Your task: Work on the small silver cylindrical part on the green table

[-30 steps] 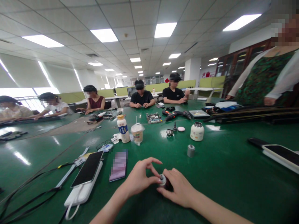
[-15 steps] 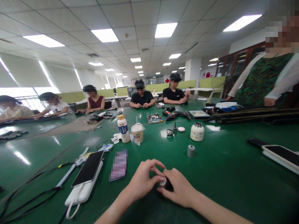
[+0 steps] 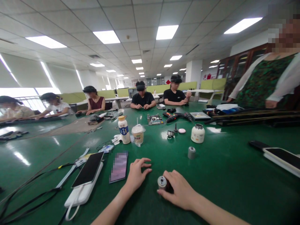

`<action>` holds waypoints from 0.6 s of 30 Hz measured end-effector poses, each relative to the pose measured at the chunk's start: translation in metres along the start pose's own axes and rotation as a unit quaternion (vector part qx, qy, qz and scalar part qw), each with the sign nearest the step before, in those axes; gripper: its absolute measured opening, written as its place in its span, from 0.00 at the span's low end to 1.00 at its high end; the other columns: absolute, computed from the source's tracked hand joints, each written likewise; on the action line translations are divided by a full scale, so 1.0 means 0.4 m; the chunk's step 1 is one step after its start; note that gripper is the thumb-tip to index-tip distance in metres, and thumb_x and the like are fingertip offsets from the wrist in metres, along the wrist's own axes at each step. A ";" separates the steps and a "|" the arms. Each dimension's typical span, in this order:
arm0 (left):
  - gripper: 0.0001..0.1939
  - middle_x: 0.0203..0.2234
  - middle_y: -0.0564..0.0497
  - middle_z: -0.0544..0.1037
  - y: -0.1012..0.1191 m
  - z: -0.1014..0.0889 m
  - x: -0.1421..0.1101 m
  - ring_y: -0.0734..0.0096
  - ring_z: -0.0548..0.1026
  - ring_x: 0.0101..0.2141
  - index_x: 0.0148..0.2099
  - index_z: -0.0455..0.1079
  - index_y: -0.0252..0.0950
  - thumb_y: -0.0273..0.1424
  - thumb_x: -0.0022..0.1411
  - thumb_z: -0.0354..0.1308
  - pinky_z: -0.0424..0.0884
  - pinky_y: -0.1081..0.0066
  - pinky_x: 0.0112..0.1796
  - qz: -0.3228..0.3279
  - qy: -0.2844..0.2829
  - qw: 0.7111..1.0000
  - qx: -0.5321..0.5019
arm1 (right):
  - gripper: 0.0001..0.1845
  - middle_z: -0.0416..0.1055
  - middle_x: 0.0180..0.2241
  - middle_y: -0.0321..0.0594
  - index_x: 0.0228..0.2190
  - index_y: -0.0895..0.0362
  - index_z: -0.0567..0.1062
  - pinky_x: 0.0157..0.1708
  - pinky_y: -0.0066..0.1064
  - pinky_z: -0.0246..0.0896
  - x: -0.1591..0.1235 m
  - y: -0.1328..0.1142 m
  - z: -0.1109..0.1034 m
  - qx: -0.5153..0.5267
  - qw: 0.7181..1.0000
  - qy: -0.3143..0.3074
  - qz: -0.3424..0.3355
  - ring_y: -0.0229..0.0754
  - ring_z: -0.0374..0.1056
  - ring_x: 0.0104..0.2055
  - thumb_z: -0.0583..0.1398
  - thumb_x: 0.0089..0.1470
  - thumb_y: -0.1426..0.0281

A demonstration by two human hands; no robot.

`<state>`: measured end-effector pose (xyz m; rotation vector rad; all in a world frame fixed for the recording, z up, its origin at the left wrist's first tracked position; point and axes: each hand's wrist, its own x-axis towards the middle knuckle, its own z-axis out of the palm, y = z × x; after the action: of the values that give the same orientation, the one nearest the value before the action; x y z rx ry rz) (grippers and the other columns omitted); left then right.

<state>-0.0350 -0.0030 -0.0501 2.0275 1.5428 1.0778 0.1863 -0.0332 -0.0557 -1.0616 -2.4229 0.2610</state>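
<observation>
Lower centre of the frame: the right hand (image 3: 180, 188) grasps a small metal cylinder (image 3: 162, 182) by its sides; the left hand (image 3: 137, 173), empty with fingers parted, is between it and a phone (image 3: 119, 167). Right of centre, a second cylinder (image 3: 191, 153) stands on the green worktop (image 3: 225, 175).

Open green tabletop (image 3: 225, 178) right of right hand (image 3: 180, 190); gap between left hand (image 3: 137, 175) and held metal cylinder (image 3: 162, 182); phone (image 3: 118, 167) blocks left hand's left side; second cylinder (image 3: 191, 153) stands ahead of right hand.
</observation>
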 end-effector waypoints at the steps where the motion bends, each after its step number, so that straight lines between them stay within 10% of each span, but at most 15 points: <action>1: 0.14 0.33 0.52 0.85 0.006 -0.003 0.000 0.54 0.77 0.47 0.44 0.72 0.41 0.26 0.53 0.66 0.66 0.56 0.50 -0.001 0.000 1.000 0.001 | 0.15 0.72 0.33 0.36 0.34 0.54 0.65 0.35 0.33 0.53 0.000 0.001 0.001 0.001 1.000 -0.001 0.000 0.45 0.65 0.34 0.61 0.56 0.57; 11: 0.19 0.29 0.51 0.85 0.183 -0.038 -0.028 0.63 0.82 0.35 0.45 0.72 0.36 0.25 0.49 0.69 0.73 0.67 0.43 0.016 -0.116 0.978 -0.175 | 0.14 0.72 0.33 0.37 0.34 0.55 0.66 0.36 0.34 0.55 -0.001 0.002 -0.002 0.011 1.000 -0.008 -0.006 0.45 0.66 0.35 0.61 0.57 0.58; 18: 0.15 0.28 0.51 0.85 0.188 -0.016 -0.037 0.63 0.83 0.34 0.41 0.73 0.35 0.22 0.50 0.67 0.74 0.69 0.41 -0.006 -0.100 0.977 -0.190 | 0.13 0.73 0.35 0.39 0.36 0.55 0.68 0.38 0.35 0.57 0.003 0.002 -0.001 0.020 1.000 -0.003 -0.007 0.46 0.67 0.36 0.62 0.55 0.60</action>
<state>0.0072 -0.0427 0.0007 1.7978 1.1453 1.0373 0.1865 -0.0319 -0.0552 -1.0279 -2.4193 0.3075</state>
